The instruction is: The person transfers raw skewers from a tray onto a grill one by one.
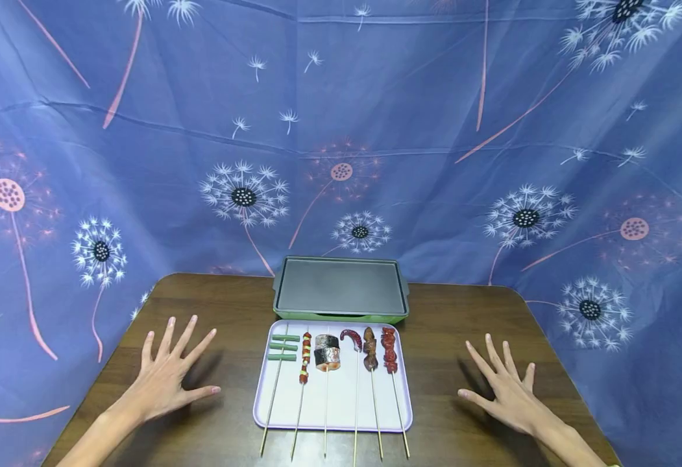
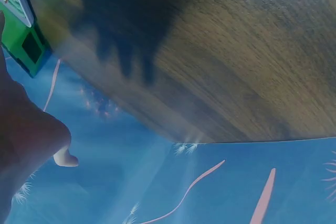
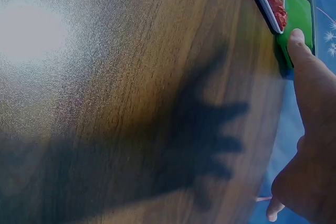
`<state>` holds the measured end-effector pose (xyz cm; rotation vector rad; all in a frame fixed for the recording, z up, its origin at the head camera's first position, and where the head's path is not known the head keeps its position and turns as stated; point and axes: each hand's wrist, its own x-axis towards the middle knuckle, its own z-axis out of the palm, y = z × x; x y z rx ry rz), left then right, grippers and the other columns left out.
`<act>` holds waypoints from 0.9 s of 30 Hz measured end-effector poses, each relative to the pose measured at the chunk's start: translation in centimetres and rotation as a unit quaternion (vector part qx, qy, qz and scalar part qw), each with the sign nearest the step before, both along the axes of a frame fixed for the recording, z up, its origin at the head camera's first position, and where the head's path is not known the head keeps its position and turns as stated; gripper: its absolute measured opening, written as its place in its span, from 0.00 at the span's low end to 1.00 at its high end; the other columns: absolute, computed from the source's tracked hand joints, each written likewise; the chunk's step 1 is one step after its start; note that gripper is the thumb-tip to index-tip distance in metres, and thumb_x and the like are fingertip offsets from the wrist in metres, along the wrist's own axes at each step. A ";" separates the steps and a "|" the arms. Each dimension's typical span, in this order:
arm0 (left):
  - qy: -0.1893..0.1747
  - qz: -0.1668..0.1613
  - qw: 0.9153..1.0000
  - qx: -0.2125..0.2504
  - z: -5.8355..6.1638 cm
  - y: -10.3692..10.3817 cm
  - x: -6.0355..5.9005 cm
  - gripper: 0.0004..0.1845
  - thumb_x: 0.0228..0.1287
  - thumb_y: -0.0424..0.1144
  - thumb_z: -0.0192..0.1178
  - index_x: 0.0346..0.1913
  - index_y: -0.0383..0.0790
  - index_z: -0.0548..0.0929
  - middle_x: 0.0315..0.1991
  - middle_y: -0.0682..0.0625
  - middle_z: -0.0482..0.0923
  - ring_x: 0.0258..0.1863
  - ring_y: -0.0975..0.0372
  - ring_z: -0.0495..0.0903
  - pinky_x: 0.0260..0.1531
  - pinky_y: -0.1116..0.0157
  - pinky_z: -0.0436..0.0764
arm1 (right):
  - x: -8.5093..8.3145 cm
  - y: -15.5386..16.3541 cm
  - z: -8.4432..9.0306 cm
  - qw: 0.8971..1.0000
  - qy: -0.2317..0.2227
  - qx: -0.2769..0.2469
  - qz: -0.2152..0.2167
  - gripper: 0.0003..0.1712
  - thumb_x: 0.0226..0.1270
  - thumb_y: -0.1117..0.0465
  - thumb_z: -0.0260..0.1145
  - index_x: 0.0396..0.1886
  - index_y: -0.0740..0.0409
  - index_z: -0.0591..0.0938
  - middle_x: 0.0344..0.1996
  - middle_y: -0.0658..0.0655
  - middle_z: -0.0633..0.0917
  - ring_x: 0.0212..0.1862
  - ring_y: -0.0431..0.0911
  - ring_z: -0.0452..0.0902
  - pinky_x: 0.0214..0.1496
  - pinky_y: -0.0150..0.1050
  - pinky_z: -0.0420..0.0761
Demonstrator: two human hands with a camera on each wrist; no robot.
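Note:
My left hand (image 1: 165,376) hovers over the table left of the tray, fingers spread and holding nothing. On the other side my right hand (image 1: 507,392) is also spread wide above the wood, with its shadow beneath. Between them lies a white tray with a purple rim (image 1: 257,395). Several skewers rest on it, sticks toward me: green pieces (image 1: 282,347), a red-and-yellow skewer (image 1: 305,357), fish chunks (image 1: 327,353), a curled tentacle (image 1: 352,338), brown meat (image 1: 370,350) and red meat (image 1: 390,350).
Behind the tray stands a green electric griddle (image 1: 341,285) with a flat dark plate, close against the tray's far edge. The brown wooden table (image 1: 224,305) has rounded far corners. A blue dandelion-print cloth (image 1: 411,97) hangs behind and around it. Stick ends reach past the tray's near rim.

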<state>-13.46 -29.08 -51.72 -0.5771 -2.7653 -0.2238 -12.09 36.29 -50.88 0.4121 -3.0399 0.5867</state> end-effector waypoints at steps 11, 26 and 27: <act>-0.071 -0.025 0.986 0.146 0.7 1.2 0.1 0.57 0.52 0.59 0.75 0.82 0.59 0.54 0.81 0.41 0.54 0.78 0.34 0.50 0.61 0.24 0.47 | 0.0 -0.5 0.1 0.985 -0.063 -0.161 0.007 0.55 0.71 0.51 0.67 0.84 0.37 0.41 0.80 0.74 0.32 0.76 0.82 0.27 0.60 0.87 0.36; -0.134 -0.055 0.962 0.231 1.1 2.6 0.4 0.52 0.56 0.49 0.75 0.81 0.54 0.58 0.72 0.39 0.72 0.64 0.43 0.71 0.51 0.33 0.66 | 1.1 -3.6 -0.2 0.987 -0.064 -0.150 0.003 0.52 0.72 0.50 0.67 0.84 0.39 0.46 0.79 0.70 0.57 0.74 0.73 0.57 0.60 0.75 0.67; -0.132 -0.059 0.962 0.233 1.1 2.7 0.4 0.52 0.56 0.49 0.76 0.81 0.53 0.58 0.71 0.39 0.72 0.63 0.42 0.72 0.50 0.32 0.68 | 1.1 -3.8 -0.2 0.988 -0.055 -0.146 0.001 0.51 0.71 0.50 0.68 0.84 0.38 0.48 0.79 0.68 0.61 0.74 0.69 0.60 0.62 0.71 0.70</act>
